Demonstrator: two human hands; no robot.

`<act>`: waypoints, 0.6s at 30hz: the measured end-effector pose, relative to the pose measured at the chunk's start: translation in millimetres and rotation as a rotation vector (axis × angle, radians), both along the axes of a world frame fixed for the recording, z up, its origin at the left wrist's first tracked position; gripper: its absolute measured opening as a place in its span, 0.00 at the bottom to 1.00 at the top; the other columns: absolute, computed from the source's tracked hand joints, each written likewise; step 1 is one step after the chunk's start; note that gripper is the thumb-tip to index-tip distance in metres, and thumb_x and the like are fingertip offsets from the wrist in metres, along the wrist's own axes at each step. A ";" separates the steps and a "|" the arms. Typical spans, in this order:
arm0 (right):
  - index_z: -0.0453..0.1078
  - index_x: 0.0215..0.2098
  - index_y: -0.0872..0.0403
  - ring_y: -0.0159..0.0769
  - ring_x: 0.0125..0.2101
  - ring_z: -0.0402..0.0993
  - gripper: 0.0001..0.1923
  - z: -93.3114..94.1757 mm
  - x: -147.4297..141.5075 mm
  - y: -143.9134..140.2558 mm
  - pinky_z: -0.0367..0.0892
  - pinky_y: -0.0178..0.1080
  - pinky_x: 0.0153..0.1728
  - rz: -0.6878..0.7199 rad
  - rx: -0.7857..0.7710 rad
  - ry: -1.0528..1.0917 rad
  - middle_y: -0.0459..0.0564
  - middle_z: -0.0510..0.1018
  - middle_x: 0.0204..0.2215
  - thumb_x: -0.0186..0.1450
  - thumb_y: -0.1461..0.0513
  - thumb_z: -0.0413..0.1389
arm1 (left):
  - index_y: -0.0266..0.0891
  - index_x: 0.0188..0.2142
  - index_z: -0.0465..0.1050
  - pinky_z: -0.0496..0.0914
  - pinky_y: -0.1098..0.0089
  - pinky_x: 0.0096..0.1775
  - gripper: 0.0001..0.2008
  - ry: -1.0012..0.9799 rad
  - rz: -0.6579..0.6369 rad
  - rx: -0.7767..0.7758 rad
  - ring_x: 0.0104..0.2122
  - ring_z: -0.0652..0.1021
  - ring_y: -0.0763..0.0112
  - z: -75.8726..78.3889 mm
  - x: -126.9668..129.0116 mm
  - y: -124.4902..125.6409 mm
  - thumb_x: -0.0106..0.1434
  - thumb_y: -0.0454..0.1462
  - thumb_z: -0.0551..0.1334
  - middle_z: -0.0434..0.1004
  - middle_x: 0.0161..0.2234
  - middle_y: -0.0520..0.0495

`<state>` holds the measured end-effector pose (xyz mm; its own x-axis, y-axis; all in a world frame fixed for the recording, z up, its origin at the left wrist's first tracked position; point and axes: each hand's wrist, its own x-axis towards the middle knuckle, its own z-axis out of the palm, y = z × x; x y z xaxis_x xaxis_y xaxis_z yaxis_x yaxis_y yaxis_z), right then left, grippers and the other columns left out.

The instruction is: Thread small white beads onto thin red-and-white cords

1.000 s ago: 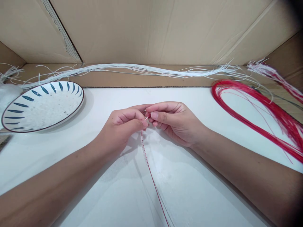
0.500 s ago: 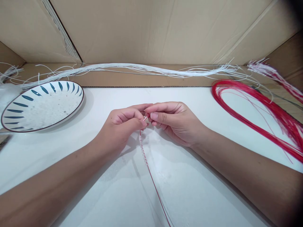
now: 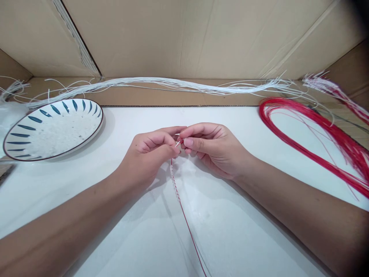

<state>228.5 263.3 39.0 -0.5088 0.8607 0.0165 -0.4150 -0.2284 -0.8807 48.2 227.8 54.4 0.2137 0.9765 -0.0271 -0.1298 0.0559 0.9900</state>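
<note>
Red cord trails from our pinched fingers over the white tabletop. Our left hand and right hand both nip its beaded end; a loosened pinch could let the tiny beads slide off.

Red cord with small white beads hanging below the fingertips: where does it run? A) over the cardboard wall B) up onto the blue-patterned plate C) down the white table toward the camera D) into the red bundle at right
C: the red cord with small white beads drops from where the left hand and right hand pinch it and runs down the white table toward the bottom edge.
</note>
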 end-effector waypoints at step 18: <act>0.85 0.36 0.51 0.28 0.32 0.81 0.06 1.7 0.9 -1.2 0.77 0.33 0.41 0.040 -0.019 0.037 0.46 0.85 0.31 0.60 0.62 0.71 | 0.40 0.22 0.79 0.70 0.66 0.37 0.09 -0.041 -0.043 -0.001 0.38 0.77 0.66 2.4 -0.2 -0.6 0.58 0.32 0.68 0.81 0.40 0.47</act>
